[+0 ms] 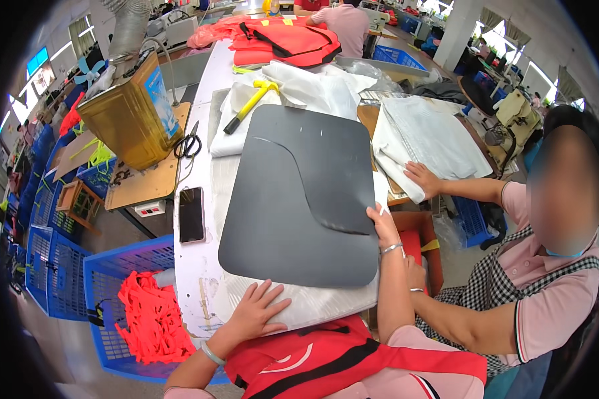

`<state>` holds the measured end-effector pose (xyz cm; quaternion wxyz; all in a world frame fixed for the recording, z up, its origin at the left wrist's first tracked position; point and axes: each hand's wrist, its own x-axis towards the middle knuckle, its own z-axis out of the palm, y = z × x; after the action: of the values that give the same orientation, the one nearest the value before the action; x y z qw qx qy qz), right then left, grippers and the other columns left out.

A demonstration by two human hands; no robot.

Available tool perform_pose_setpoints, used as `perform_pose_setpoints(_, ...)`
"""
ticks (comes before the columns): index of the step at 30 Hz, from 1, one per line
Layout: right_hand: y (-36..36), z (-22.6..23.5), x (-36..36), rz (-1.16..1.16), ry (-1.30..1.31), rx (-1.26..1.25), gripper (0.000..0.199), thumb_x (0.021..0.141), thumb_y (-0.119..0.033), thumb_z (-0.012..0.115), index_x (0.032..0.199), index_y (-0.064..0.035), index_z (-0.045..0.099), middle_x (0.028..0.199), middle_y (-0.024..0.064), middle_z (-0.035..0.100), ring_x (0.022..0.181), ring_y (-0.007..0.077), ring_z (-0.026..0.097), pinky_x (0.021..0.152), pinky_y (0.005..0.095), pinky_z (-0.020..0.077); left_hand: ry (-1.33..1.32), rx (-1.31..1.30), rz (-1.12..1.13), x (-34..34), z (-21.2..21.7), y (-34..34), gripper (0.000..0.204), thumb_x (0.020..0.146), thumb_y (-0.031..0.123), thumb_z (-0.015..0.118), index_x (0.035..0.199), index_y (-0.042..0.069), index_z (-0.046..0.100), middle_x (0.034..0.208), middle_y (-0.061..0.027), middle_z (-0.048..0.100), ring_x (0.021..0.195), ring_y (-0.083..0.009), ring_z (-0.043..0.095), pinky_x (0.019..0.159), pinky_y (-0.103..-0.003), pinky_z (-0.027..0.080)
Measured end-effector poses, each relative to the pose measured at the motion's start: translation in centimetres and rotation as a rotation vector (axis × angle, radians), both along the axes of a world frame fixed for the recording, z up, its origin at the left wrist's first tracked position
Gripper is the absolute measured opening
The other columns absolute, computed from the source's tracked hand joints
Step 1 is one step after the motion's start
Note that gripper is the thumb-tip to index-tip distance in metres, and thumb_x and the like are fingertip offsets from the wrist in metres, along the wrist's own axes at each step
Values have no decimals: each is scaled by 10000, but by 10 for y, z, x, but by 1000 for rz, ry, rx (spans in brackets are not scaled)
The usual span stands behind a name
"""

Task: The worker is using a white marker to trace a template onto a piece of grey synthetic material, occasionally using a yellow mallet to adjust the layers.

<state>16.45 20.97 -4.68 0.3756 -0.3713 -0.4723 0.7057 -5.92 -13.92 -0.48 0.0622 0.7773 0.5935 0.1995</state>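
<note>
A large dark grey sheet point(293, 226) with rounded corners and a curved slit-like line lies on the white worktable point(196, 286). My left hand point(258, 311) rests at its near edge, fingers spread flat over a pale clear sheet point(326, 300). At the right edge of the dark sheet is my right hand point(384, 229), its fingers curled together. A small white bit shows at those fingertips, too small to name. Red fabric point(299, 366) with a black stripe lies across my lap. A yellow-and-black hammer point(249, 108) sits on white wrapping beyond the dark sheet.
A co-worker point(512, 279) sits at right, one hand on white folded sheeting point(429, 143). A phone point(192, 215), scissors point(188, 145) and a metal tin point(130, 120) are on the left. Below stands a blue basket point(100, 266) of red strips. Red bags point(286, 43) lie at the far end.
</note>
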Motion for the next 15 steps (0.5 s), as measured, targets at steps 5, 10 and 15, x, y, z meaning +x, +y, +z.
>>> perform_pose_setpoints(5,-16,16,-1,29,111,-161,350,920,-97,550,1249,13,501,1140,96,611,1011,186,604,873,308,496,9,-35,10,-1,-7,0,525,792,498,647,1237,223,601,1355,-94,496,1236,-328,441,1024,-470,330)
perform_pose_setpoints(10,-25,23,-4,53,225,-242,356,899,-60,567,1238,22,498,1132,100,607,1009,200,605,897,317,491,-31,42,16,0,-16,2,414,777,422,678,1145,235,661,1230,-77,561,1142,-300,484,944,-439,371)
perform_pose_setpoints(15,-9,20,-5,40,140,-246,357,893,-39,544,1245,3,497,1149,100,599,1021,204,601,889,318,497,-186,108,39,3,-11,15,224,757,240,717,957,148,673,857,-36,579,800,-254,564,728,-382,435)
